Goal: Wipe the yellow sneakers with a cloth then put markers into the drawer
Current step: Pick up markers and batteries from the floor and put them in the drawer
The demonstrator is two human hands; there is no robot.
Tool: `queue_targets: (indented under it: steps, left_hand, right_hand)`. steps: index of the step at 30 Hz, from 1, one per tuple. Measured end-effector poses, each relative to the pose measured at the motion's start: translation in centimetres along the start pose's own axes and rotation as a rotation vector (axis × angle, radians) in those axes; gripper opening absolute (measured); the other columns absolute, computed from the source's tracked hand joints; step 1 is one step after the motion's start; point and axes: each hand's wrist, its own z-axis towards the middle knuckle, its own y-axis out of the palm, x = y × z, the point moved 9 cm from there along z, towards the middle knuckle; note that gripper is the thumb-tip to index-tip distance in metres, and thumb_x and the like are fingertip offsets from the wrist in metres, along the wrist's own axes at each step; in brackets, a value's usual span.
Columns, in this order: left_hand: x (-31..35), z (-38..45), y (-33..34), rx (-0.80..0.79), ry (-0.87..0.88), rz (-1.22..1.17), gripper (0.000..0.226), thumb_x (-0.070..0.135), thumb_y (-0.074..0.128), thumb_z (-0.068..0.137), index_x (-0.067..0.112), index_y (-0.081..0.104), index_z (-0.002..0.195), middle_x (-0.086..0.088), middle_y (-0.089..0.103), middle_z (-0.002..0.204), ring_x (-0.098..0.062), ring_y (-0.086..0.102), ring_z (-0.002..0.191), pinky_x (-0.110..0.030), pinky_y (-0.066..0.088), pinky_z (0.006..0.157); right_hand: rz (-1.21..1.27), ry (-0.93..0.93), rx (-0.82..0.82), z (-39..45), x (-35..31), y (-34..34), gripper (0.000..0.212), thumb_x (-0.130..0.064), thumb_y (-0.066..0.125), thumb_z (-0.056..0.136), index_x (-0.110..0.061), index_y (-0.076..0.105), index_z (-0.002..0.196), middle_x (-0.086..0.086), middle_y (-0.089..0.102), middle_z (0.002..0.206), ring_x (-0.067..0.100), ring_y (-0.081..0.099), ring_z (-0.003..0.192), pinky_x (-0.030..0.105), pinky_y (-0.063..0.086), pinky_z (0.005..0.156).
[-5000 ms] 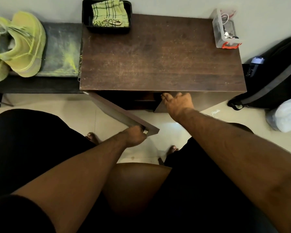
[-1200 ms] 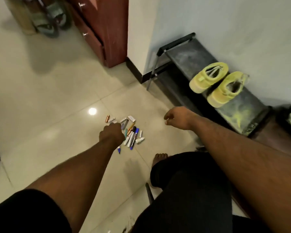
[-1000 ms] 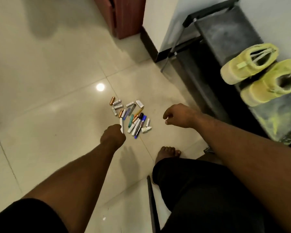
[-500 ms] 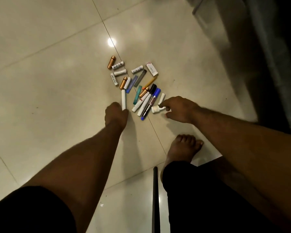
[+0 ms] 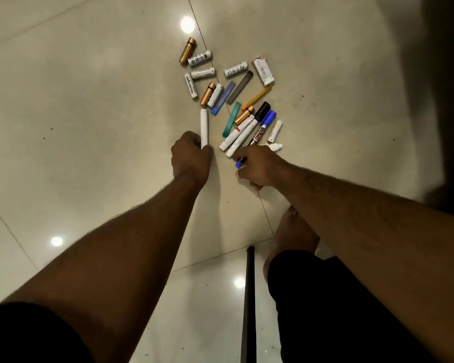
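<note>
Left hand (image 5: pixel 192 154) grips a white marker (image 5: pixel 204 127). Right hand (image 5: pixel 257 166) is curled around the blue-capped marker (image 5: pixel 263 129) within the scattered markers (image 5: pixel 231 93) on the tiled floor (image 5: pixel 89 100).

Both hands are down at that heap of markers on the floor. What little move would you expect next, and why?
Probably closing the fingers and lifting. The left hand is curled round the near end of the plain white marker, and the right hand covers the near ends of the blue-capped marker and its neighbours, yet all of them look to lie flat on the tiled floor.
</note>
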Motion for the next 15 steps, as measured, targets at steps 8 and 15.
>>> queue_targets:
  steps: [8, 15]
  left_hand:
    - [0.2, -3.0, -2.2, 0.061, -0.028, -0.176, 0.018, 0.019, 0.063, 0.081, 0.011, 0.066, 0.098, -0.002, 0.066, 0.084, -0.017, 0.064, 0.076, -0.032, 0.056, 0.075]
    - [7.2, -12.3, -3.7, -0.369, -0.18, -0.606, 0.006, -0.001, 0.058, 0.084, -0.001, 0.063, 0.088, -0.022, 0.059, 0.081, -0.029, 0.059, 0.066, -0.034, 0.056, 0.06]
  right_hand:
    - [0.234, -0.048, 0.253, -3.8, -1.0, -3.9, 0.02, -0.02, 0.068, 0.088, -0.007, 0.07, 0.103, 0.009, 0.069, 0.093, 0.021, 0.066, 0.083, 0.038, 0.059, 0.075]
    - [0.808, 0.02, 0.452, -17.5, -0.1, -12.5, 0.008, -0.005, 0.063, 0.088, 0.002, 0.066, 0.087, 0.016, 0.057, 0.066, 0.022, 0.055, 0.052, 0.031, 0.054, 0.053]
